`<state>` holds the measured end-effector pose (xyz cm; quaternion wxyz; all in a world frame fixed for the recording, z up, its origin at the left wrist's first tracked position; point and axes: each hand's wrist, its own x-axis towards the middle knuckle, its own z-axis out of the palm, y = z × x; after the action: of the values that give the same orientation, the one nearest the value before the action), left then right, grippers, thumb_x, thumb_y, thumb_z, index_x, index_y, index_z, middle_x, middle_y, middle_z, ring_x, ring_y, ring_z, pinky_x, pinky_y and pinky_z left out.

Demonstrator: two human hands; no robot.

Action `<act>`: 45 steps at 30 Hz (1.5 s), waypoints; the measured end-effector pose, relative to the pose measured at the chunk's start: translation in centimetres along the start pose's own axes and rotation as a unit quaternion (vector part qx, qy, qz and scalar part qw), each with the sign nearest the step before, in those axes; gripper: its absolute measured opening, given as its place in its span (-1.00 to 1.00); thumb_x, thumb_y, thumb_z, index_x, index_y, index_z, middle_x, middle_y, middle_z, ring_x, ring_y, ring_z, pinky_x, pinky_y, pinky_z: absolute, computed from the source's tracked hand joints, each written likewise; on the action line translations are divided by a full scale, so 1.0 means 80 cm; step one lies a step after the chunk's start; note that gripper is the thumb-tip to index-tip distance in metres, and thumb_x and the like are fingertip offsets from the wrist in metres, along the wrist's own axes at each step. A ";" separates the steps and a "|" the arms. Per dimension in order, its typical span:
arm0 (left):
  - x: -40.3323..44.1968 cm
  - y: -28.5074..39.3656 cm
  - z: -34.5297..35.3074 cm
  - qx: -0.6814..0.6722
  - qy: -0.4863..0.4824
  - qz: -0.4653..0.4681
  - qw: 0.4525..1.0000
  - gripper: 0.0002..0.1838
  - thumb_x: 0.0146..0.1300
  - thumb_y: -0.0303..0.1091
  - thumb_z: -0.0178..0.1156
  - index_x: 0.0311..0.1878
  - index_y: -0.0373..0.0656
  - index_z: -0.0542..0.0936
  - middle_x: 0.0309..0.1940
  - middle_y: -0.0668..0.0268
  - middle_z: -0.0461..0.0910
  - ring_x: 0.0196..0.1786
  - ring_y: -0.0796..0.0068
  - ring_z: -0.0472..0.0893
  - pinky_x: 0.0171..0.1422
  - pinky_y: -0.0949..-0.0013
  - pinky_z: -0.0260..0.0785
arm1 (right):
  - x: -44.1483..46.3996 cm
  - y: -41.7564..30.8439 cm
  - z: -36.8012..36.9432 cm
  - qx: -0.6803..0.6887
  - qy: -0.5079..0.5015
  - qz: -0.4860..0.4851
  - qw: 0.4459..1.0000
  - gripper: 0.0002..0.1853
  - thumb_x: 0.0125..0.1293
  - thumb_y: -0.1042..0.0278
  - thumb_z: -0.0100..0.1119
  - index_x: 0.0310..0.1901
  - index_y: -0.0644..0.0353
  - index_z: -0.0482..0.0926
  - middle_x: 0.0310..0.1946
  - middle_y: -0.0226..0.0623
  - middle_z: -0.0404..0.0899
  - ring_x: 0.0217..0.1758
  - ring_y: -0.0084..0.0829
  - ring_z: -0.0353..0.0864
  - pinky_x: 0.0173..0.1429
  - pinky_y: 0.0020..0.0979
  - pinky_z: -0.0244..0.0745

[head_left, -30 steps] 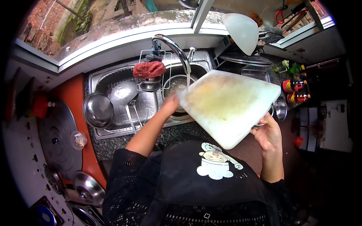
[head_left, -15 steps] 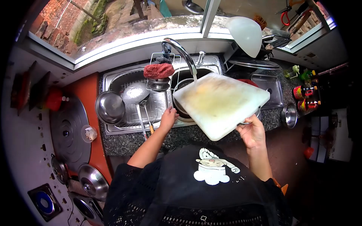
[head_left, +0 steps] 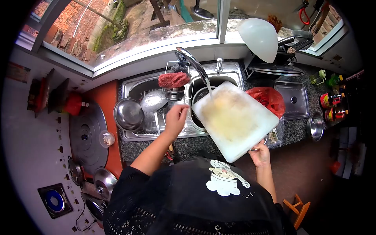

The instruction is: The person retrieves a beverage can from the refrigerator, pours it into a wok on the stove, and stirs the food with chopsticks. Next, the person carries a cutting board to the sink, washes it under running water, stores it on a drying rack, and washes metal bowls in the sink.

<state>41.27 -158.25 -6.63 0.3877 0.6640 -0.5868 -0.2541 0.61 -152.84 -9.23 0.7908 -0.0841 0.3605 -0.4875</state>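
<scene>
A white cutting board, stained yellow and brown, is tilted under the running faucet. Water falls near its upper left corner. My right hand is closed on the board's lower right edge, by a metal handle. Left of the board, my left hand hovers over the front of the sink, holding nothing, its fingers loosely bent and apart. Beyond it, a red scrubbing cloth rests on a wire rack by the faucet. The board hides part of the right basin.
A steel bowl and a spatula lie at the left basin. Right of the board are a red plastic bag, a metal tray and a small steel bowl. A wooden stool stands on the floor.
The view has shifted, showing more of the red bag and the stool. My left hand has risen toward the board's left corner. The board stays in my right hand, tilted a little differently.
</scene>
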 end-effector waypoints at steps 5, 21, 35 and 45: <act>0.094 0.009 -0.056 0.091 0.191 0.084 0.974 -0.91 0.21 -0.48 0.20 -0.24 -0.14 0.65 -0.27 0.21 0.57 -0.17 0.24 0.51 -0.03 0.23 0.33 | -0.010 0.007 -0.032 0.009 0.105 0.018 0.994 -0.22 -0.09 0.59 -0.05 0.33 0.15 0.30 0.23 -0.16 0.44 0.28 -0.15 0.45 0.34 -0.06 0.38; 0.260 0.025 -0.049 0.440 -0.019 0.035 0.897 -0.86 -0.03 -0.22 0.30 -0.38 0.05 0.74 -0.26 0.30 0.65 -0.07 0.21 0.58 0.00 0.22 0.45 | -0.046 -0.065 0.011 -0.419 0.256 -0.358 0.794 -0.43 0.37 0.58 -0.08 0.40 0.33 0.14 0.42 -0.05 0.17 0.47 -0.16 0.22 0.49 -0.22 0.12; -0.013 0.137 0.039 -0.134 0.069 0.005 0.989 -0.86 0.13 -0.48 0.31 -0.22 -0.22 0.64 -0.31 0.28 0.56 -0.31 0.52 0.57 -0.22 0.47 0.41 | 0.115 0.078 0.259 -0.099 -0.101 0.055 0.988 -0.59 0.52 0.07 -0.13 0.23 0.15 0.26 0.11 -0.14 0.43 0.09 -0.21 0.53 0.13 -0.19 0.51; -0.252 -0.002 0.155 -0.142 -0.291 -0.295 0.899 -0.46 -0.09 -0.04 0.49 -0.19 -0.31 0.62 -0.26 0.11 0.63 -0.17 0.28 0.63 -0.03 0.30 0.48 | 0.334 0.078 0.204 -0.147 0.013 0.242 0.959 -0.67 0.40 -0.01 0.06 -0.12 0.09 0.59 -0.19 -0.18 0.60 -0.08 -0.16 0.56 -0.01 -0.11 0.58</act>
<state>27.84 -141.23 -16.20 0.1968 0.6413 -0.4080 -0.6193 22.74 -175.47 -13.43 0.8590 -0.1036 0.4483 -0.2245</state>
